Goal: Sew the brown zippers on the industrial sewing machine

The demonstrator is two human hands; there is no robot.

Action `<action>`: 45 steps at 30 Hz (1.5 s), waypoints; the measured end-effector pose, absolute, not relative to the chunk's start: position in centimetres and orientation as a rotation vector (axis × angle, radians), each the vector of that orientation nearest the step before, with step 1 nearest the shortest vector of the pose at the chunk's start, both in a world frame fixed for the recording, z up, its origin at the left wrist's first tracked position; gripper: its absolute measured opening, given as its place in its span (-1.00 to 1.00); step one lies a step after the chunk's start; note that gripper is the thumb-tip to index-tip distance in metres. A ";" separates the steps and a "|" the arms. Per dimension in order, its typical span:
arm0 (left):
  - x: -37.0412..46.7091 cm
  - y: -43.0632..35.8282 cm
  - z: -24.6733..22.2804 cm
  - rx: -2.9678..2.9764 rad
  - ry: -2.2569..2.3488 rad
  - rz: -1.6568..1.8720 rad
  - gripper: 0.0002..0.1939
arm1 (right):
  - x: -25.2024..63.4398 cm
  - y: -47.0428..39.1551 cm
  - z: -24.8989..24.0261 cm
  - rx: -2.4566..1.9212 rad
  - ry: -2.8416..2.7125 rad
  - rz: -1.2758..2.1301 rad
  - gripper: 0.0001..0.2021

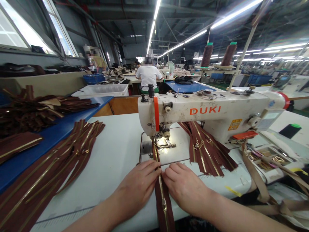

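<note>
A brown zipper strip (161, 193) with gold teeth runs from the table's front edge up under the needle of a white sewing machine (178, 108). My left hand (137, 183) pinches its left edge, fingers pressed together just in front of the metal needle plate (178, 154). On the opposite edge my right hand (184, 185) grips the strip with curled fingers. The zipper's slider (164, 203) sits below both hands, nearer to me. The needle and presser foot are small and partly hidden behind the machine head.
Brown zipper strips lie bunched at the left (70, 154) and behind the needle at the right (209, 151). A tray of small metal parts (271, 159) and tan straps (253, 174) are at the far right. A person in a white shirt (149, 77) sits ahead.
</note>
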State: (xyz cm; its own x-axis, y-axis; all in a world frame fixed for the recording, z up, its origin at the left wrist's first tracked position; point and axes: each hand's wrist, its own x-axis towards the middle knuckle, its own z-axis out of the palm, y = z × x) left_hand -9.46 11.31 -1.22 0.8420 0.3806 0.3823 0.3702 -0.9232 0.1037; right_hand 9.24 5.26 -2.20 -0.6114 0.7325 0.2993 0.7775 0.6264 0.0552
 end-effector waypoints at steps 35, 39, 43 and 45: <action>-9.5 15.9 -3.1 3.200 0.753 0.586 -0.64 | 9.2 12.5 -1.9 -1.320 -2.527 -0.296 -0.90; -9.6 16.0 -3.2 3.181 0.766 0.619 -0.64 | 9.1 12.5 -2.2 -1.388 -2.447 -0.257 -0.87; -9.6 16.0 -3.2 3.160 0.781 0.665 -0.63 | 9.2 12.4 -2.3 -1.419 -2.411 -0.231 -0.85; -9.6 16.0 -3.2 3.155 0.778 0.674 -0.63 | 9.3 12.3 -2.3 -1.429 -2.400 -0.217 -0.86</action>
